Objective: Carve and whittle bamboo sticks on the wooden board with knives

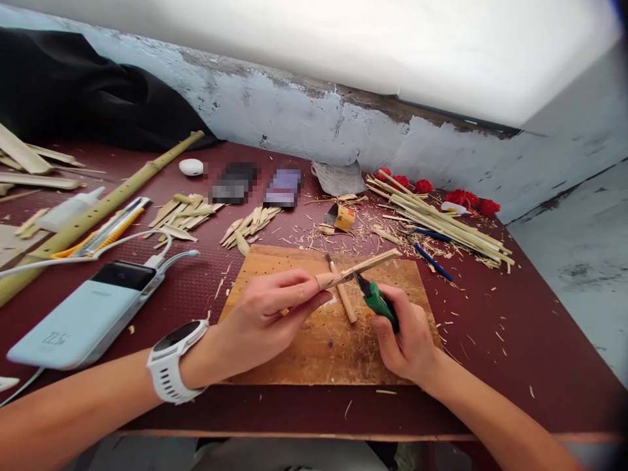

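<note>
My left hand (pixel 275 311), with a white watch on its wrist, pinches a thin bamboo strip (pixel 380 259) between thumb and fingers. The strip points up and to the right above a worn wooden board (pixel 275 366). My right hand (pixel 407 337) is closed around a green-handled knife (pixel 380 304). Its dark blade is at the strip's underside; whether it cuts in is too small to tell. Beneath the strip, a wooden-handled tool (pixel 346 301) lies on the board, partly hidden by the strip.
Bamboo strips (pixel 441 222), blue-handled tools (pixel 432 260) and shavings lie at the right. Small bamboo piles (pixel 184 216) lie beyond the board. To the left are a power bank (pixel 83 320) with cables, a yellow cutter (pixel 105 232) and a long bamboo flute (pixel 122 196). A wall stands behind.
</note>
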Motion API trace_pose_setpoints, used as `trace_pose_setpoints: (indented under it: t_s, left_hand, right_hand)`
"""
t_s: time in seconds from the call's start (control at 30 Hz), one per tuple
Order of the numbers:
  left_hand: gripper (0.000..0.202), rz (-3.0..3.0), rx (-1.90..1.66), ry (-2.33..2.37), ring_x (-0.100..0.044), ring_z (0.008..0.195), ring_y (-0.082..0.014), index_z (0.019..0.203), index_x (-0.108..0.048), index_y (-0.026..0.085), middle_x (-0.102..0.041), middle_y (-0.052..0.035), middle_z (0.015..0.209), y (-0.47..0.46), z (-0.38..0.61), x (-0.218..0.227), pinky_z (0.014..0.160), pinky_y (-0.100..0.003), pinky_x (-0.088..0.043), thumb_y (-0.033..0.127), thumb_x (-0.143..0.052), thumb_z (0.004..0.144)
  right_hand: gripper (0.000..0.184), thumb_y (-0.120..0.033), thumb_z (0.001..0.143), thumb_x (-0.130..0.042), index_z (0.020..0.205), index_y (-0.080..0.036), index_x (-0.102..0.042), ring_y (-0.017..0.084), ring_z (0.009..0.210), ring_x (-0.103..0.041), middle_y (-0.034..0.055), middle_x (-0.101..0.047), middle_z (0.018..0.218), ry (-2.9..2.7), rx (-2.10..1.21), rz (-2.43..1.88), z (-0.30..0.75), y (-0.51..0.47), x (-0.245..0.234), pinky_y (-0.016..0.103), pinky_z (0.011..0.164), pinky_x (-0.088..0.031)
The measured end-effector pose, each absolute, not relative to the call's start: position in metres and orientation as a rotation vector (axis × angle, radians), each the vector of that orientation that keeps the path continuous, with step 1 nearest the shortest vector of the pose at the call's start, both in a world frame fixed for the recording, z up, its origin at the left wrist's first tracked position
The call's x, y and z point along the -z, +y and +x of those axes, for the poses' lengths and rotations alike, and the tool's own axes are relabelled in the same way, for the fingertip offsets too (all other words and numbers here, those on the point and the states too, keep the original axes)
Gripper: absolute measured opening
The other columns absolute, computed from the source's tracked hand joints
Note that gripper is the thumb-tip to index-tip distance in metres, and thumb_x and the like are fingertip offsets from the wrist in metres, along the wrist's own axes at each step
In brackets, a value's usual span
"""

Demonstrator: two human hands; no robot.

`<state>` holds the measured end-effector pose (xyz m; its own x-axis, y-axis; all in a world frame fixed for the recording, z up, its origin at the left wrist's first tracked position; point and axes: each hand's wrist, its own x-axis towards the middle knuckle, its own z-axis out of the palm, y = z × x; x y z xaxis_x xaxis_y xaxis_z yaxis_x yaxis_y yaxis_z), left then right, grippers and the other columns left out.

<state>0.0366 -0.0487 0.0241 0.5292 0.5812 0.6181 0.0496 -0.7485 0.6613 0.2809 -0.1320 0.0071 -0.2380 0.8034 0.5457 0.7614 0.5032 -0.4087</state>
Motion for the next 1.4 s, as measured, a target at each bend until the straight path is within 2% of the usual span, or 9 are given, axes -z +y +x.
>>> trace_pose_setpoints:
  t_s: [0.23, 0.33, 0.43, 0.7, 0.97, 1.03, 1.13, 1.23, 1.4]
  left_hand:
    - [0.043, 2.569, -1.165, 0.607, -0.06, 0.079, -0.0108, 0.141, -0.062, 0.016, -0.068, -0.0048, 0.1, -0.047, 0.026, -0.017, 0.068, -0.021, -0.046, 0.005, -0.06, 0.1]
    - [0.042, 2.805, -1.164, 0.628, -0.064, 0.088, -0.0164, 0.142, -0.06, 0.011, -0.069, -0.0099, 0.106, -0.046, 0.023, -0.018, 0.069, -0.024, -0.048, 0.005, -0.051, 0.101]
    - [0.041, 2.941, -1.199, 0.639, -0.065, 0.089, -0.0198, 0.14, -0.06, 0.008, -0.069, -0.0117, 0.105, -0.046, 0.023, -0.021, 0.071, -0.028, -0.05, 0.006, -0.048, 0.101]
    - [0.043, 3.109, -1.251, 0.677, -0.065, 0.084, -0.0211, 0.141, -0.059, 0.005, -0.069, -0.0125, 0.103, -0.045, 0.023, -0.021, 0.069, -0.03, -0.051, 0.004, -0.051, 0.099]
    - [0.047, 2.846, -1.125, 0.668, -0.069, 0.095, -0.02, 0.143, -0.058, 0.009, -0.07, -0.0119, 0.111, -0.044, 0.024, -0.017, 0.074, -0.027, -0.053, 0.002, -0.047, 0.098]
    - [0.045, 2.674, -1.065, 0.678, -0.067, 0.089, -0.0152, 0.139, -0.062, 0.013, -0.07, -0.0085, 0.11, -0.045, 0.026, -0.017, 0.073, -0.023, -0.051, 0.001, -0.048, 0.098]
    - [0.03, 2.398, -1.018, 0.685, -0.06, 0.076, -0.0083, 0.118, -0.071, 0.014, -0.068, -0.0031, 0.099, -0.048, 0.03, -0.02, 0.067, -0.017, -0.045, 0.001, -0.052, 0.099]
    - [0.02, 2.223, -1.031, 0.656, -0.055, 0.07, -0.0068, 0.101, -0.073, 0.013, -0.067, -0.0006, 0.087, -0.049, 0.034, -0.025, 0.064, -0.016, -0.043, 0.003, -0.055, 0.1]
    - [0.019, 2.104, -1.051, 0.625, -0.055, 0.066, -0.0075, 0.092, -0.074, 0.013, -0.065, 0.0006, 0.077, -0.048, 0.038, -0.032, 0.061, -0.017, -0.042, 0.007, -0.058, 0.101]
  right_hand:
    - [0.024, -0.036, 0.109, -0.043, 0.126, -0.02, -0.049, 0.011, 0.053, -0.05, -0.0039, -0.057, 0.075, -2.022, -0.129, -1.307, 0.281, -0.132, -0.007, 0.023, 0.053, -0.04]
    - [0.024, -0.035, 0.109, -0.043, 0.126, -0.02, -0.049, 0.01, 0.052, -0.048, -0.0044, -0.057, 0.074, -2.018, -0.15, -1.335, 0.281, -0.133, -0.006, 0.023, 0.052, -0.039]
    - [0.025, -0.036, 0.109, -0.043, 0.127, -0.019, -0.049, 0.01, 0.053, -0.049, -0.0039, -0.058, 0.075, -2.01, -0.157, -1.346, 0.28, -0.132, -0.005, 0.023, 0.054, -0.04]
    - [0.023, -0.033, 0.108, -0.043, 0.126, -0.018, -0.049, 0.011, 0.052, -0.051, -0.0025, -0.061, 0.077, -2.016, -0.138, -1.36, 0.278, -0.131, -0.007, 0.024, 0.052, -0.041]
    - [0.023, -0.03, 0.107, -0.046, 0.127, -0.019, -0.051, 0.012, 0.055, -0.055, -0.0005, -0.066, 0.081, -2.011, -0.08, -1.413, 0.278, -0.131, -0.007, 0.024, 0.054, -0.043]
    - [0.023, -0.03, 0.107, -0.047, 0.126, -0.019, -0.052, 0.013, 0.058, -0.059, 0.0003, -0.067, 0.084, -2.001, -0.071, -1.425, 0.278, -0.13, -0.007, 0.025, 0.058, -0.046]
    - [0.023, -0.031, 0.106, -0.049, 0.126, -0.019, -0.053, 0.013, 0.06, -0.061, 0.0012, -0.069, 0.085, -1.982, -0.082, -1.436, 0.277, -0.128, -0.007, 0.025, 0.06, -0.047]
    - [0.023, -0.031, 0.106, -0.049, 0.125, -0.018, -0.054, 0.013, 0.058, -0.06, 0.0012, -0.068, 0.084, -1.976, -0.095, -1.436, 0.276, -0.128, -0.008, 0.025, 0.058, -0.047]
    - [0.023, -0.032, 0.106, -0.049, 0.124, -0.018, -0.055, 0.013, 0.056, -0.058, 0.0013, -0.069, 0.082, -1.975, -0.088, -1.437, 0.276, -0.129, -0.009, 0.025, 0.056, -0.045]
